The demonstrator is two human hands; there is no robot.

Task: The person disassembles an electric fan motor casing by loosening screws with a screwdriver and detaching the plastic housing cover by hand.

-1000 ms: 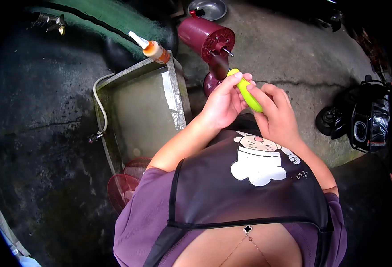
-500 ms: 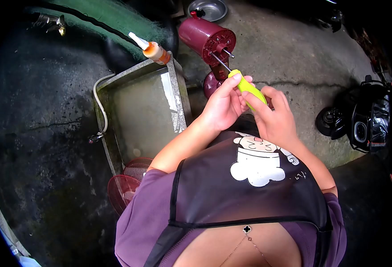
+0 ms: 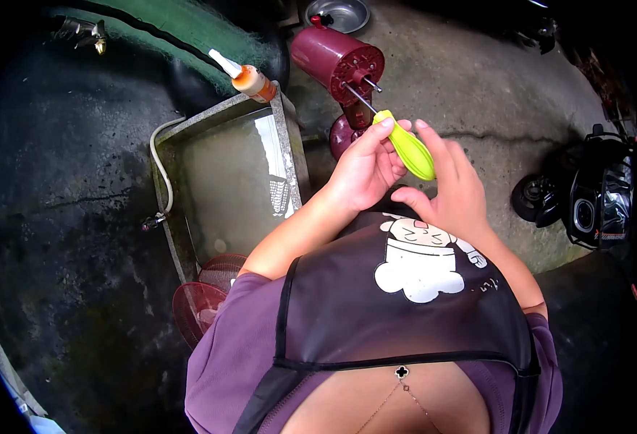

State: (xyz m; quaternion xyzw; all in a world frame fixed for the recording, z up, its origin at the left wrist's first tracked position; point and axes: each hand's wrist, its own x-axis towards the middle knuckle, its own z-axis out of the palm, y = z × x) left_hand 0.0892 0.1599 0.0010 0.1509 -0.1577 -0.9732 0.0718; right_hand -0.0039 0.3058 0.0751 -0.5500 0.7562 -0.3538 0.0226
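A screwdriver (image 3: 412, 155) with a yellow-green handle slants up and left, its shank reaching the face of a dark red fan motor housing (image 3: 329, 59). I cannot make out whether its tip sits in a screw. My left hand (image 3: 365, 170) pinches the front of the handle between thumb and fingers. Beside the butt of the handle, my right hand (image 3: 454, 184) has its thumb and fingers spread, with nothing gripped. A metal shaft sticks out of the housing near the screwdriver shank. Below the housing is a red stand (image 3: 342, 137), partly hidden by my left hand.
On the left stands a stone basin (image 3: 289, 145) holding water, with an orange-labelled bottle (image 3: 255, 84) on its corner and a pale hose (image 3: 161, 163) along its side. A metal bowl (image 3: 351, 16) lies behind the housing. Red fan grilles (image 3: 188, 307) rest at lower left; a black machine (image 3: 601, 192) stands right.
My right hand has opened and come off the screwdriver handle, its fingers now spread to the right. My left hand keeps its hold. The housing has hardly moved.
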